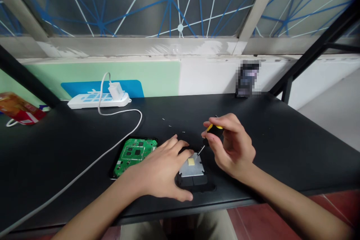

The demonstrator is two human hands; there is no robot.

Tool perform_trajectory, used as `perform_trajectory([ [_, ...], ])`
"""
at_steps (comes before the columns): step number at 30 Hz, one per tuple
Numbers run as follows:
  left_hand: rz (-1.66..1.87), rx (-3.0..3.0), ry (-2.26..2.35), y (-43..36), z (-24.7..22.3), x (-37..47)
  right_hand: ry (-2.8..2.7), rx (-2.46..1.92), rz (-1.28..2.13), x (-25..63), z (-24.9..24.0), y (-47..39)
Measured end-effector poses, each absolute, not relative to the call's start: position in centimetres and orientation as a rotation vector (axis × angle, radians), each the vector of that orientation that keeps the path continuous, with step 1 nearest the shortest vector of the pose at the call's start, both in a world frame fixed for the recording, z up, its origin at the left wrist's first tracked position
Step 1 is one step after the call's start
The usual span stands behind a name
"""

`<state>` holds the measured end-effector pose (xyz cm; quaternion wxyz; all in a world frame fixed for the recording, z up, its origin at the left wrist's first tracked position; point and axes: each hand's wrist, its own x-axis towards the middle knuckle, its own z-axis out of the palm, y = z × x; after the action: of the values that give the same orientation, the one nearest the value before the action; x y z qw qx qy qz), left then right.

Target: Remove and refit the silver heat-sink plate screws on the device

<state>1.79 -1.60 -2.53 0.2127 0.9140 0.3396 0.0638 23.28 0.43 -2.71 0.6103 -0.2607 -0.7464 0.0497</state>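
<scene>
My right hand [234, 146] grips a black and yellow screwdriver [215, 130], its fingers wrapped round the handle. The thin shaft slants down to the upper right corner of a silver metal plate [194, 170], which bears a small pale yellow pad [191, 162]. The plate sits in a black plastic housing [209, 185] near the table's front edge. My left hand [165, 165] steadies this housing from the left, thumb at the near side and forefinger at the plate's top; it hides the housing's left part. Left of that hand lies a green circuit board [135, 153] in a dark frame, partly covered.
Several tiny screws [170, 126] lie on the black table [281, 142] beyond my hands. A white power strip [98, 100] with a plugged-in charger [116, 90] stands at the back; its white cable [112, 149] crosses the left side. A red and orange packet [22, 108] lies far left.
</scene>
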Motion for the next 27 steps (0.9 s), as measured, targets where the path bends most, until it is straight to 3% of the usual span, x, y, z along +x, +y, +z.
perform_trajectory([
  [27, 0.122, 2.548, 0.964, -1.6, -2.4, 1.6, -1.718, -0.625, 0.182, 24.4, -2.9, 1.9],
])
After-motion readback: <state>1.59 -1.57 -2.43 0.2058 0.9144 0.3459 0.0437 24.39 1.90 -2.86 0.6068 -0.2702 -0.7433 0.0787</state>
